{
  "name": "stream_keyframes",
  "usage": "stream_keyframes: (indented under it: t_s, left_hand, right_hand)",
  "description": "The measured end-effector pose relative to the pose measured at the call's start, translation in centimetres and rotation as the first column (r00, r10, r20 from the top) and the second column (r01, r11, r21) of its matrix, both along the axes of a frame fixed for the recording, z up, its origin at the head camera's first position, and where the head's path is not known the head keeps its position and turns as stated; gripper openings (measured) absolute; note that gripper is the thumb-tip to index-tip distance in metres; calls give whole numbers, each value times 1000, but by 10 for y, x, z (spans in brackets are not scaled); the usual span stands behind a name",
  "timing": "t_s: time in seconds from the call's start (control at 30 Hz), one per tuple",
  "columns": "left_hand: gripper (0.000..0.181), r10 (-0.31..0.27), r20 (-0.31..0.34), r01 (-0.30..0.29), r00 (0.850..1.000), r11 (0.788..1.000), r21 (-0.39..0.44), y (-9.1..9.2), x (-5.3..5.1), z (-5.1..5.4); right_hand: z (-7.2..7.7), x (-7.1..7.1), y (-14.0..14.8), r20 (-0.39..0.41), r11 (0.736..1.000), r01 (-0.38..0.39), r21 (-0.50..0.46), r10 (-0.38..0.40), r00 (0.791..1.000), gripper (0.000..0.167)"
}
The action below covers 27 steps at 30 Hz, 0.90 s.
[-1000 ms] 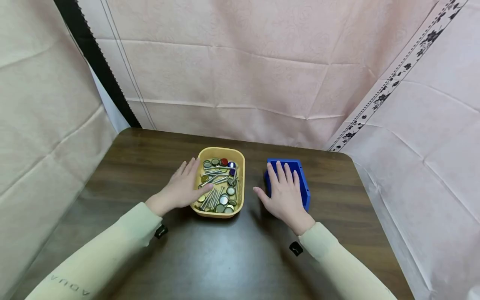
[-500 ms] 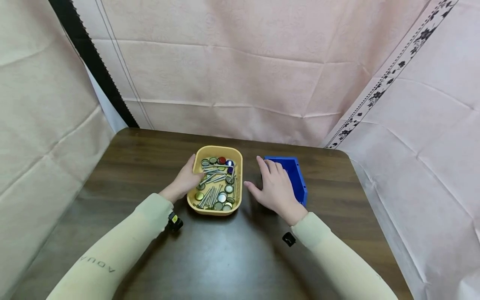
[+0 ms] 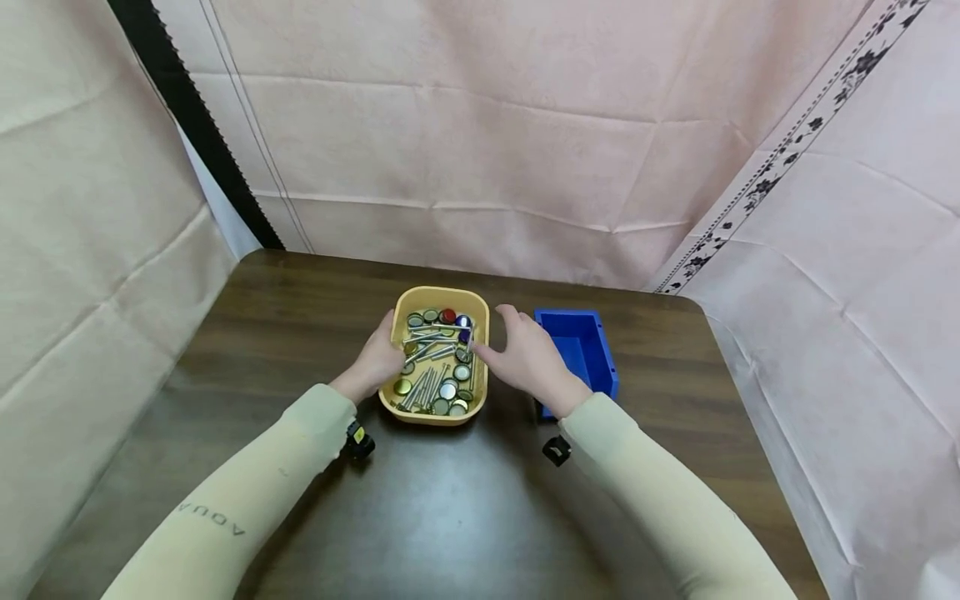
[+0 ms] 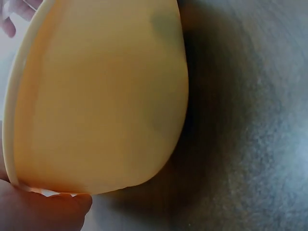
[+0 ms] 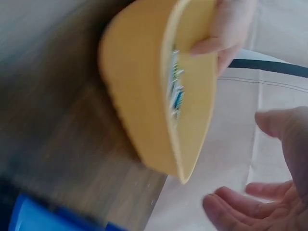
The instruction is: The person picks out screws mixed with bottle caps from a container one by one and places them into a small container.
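Note:
A yellow plastic tub (image 3: 433,419) stands on the table, holding several bottle caps (image 3: 447,390) and long silvery nails or screws (image 3: 420,392). My left hand (image 3: 377,357) grips the tub's left wall, thumb over the rim on the inside and fingers outside. At the right side, my right hand (image 3: 528,354) is held close to the rim, thumb and fingers spread. In the right wrist view, that hand's fingers (image 5: 224,211) are apart from the tub (image 5: 134,72) and hold nothing. The left wrist view is mostly filled by the tub's outer wall (image 4: 106,96).
To the right of the tub sits a blue plastic bin (image 3: 567,315), partly behind my right hand and wrist. Brown wooden table (image 3: 450,517) lies beneath everything. Pale cloth (image 3: 465,150) hangs behind the table and at both sides.
My left hand went from lying over the tub's left edge to gripping its wall. My right hand moved left from over the blue bin towards the tub's right rim.

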State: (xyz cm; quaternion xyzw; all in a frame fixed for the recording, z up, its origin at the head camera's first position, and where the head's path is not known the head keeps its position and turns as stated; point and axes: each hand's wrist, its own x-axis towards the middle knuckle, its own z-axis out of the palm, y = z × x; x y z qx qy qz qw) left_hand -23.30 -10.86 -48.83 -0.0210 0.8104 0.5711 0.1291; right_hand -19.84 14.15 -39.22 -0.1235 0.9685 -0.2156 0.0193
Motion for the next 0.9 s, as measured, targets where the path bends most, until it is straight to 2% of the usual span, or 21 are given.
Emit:
stream_keyframes:
  t_s: [0.1,0.23,0.33,0.5,0.8,0.9]
  left_hand:
    - [97,4,-20,-4,1000,1000,6,0,2,2]
    - [89,1,-43,-1,999,1000,-3,1,2,3]
    - [87,-17,-49,12,999,996,-87,1,1,1]
    - [92,-44,-20,38,999,972,-231,1,0,-4]
    - [94,-23,-6,20,1000,961,-277,1,-1,-2]
    - [95,-36,-6,33,999,958,-286,6,-3,0]
  right_hand:
    - [4,-6,-11,85,994,56,-96,-48,995,75]
    - [3,-15,-23,160,988,83,-129,-62,985,64]
    - [-1,-22,-31,191,987,99,-124,-75,979,57]
    - [-10,-35,-46,201,992,101,-73,-84,976,49]
    - [-22,-54,-68,260,997,63,-33,-52,964,15]
    - [-25,-59,-70,275,998,60,-9,-56,960,15]
